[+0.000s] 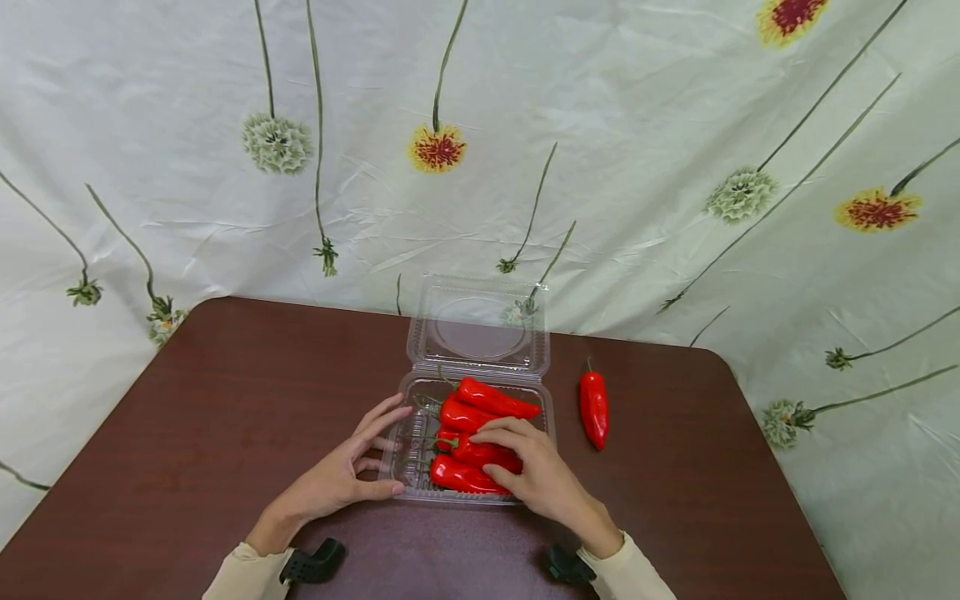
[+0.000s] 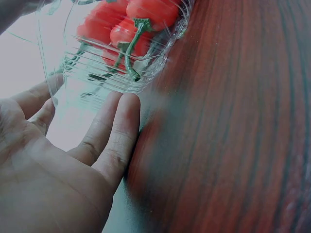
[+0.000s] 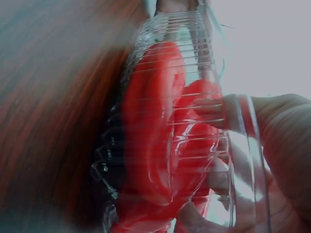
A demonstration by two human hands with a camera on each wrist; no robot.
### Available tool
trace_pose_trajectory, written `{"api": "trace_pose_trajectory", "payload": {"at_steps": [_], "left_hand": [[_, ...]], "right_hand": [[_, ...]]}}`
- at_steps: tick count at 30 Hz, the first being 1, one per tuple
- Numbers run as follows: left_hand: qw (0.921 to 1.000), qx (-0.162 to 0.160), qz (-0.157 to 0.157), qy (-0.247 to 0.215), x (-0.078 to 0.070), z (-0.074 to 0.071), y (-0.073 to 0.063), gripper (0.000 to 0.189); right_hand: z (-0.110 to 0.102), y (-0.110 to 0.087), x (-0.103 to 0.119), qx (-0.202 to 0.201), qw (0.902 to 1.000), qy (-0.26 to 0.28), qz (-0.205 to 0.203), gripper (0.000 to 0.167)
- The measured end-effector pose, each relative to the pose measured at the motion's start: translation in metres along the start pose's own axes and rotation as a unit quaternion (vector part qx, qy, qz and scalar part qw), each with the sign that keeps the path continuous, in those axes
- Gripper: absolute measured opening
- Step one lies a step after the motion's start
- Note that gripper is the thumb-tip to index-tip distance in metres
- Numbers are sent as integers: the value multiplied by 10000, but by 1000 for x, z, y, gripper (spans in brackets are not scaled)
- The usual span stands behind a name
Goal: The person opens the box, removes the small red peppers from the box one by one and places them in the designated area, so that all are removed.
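A clear plastic clamshell box (image 1: 551, 412) stands on the table with several glossy red peppers inside, their green stems pointing left. My left hand (image 1: 337, 475) is at the box's left side, fingers spread and fairly straight around that edge. In the left wrist view, its fingertips (image 2: 129, 109) are close to the ribbed wall. My right hand (image 1: 540, 471) reaches in over the right rim and grips a red pepper (image 1: 480, 452) between thumb and fingers. Below it in the head view lies the front pepper (image 1: 461, 477). The right wrist view shows the peppers (image 3: 150, 121) through the wall.
The hinged lid (image 1: 480, 329) stands open at the back, toward the flowered cloth (image 1: 600, 167). One more red pepper (image 1: 594, 410) lies on the dark brown table (image 1: 675, 467), right of the box. Both wrists wear dark bands (image 1: 311, 562).
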State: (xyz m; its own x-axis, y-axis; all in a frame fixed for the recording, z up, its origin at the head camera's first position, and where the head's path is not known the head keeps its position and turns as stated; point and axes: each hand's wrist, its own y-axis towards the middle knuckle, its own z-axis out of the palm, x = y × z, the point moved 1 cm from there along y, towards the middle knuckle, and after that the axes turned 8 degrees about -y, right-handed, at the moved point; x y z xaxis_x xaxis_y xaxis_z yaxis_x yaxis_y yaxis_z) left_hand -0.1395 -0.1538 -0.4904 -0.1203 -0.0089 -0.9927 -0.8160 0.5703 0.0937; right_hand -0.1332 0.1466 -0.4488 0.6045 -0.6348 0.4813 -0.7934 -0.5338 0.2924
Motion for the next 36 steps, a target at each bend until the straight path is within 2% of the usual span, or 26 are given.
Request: {"api": "trace_pose_trajectory", "payload": {"at_steps": [5, 15, 36], "left_hand": [[10000, 17, -33, -51, -1, 0, 0, 86], [10000, 10, -70, -68, 0, 0, 0, 87], [10000, 3, -51, 0, 1, -1, -1, 89]], "right_hand": [[3, -1, 0, 202, 9993, -297, 109, 44], [5, 0, 0, 15, 9969, -757, -210, 44], [3, -2, 1, 247, 9979, -594, -112, 43]]}}
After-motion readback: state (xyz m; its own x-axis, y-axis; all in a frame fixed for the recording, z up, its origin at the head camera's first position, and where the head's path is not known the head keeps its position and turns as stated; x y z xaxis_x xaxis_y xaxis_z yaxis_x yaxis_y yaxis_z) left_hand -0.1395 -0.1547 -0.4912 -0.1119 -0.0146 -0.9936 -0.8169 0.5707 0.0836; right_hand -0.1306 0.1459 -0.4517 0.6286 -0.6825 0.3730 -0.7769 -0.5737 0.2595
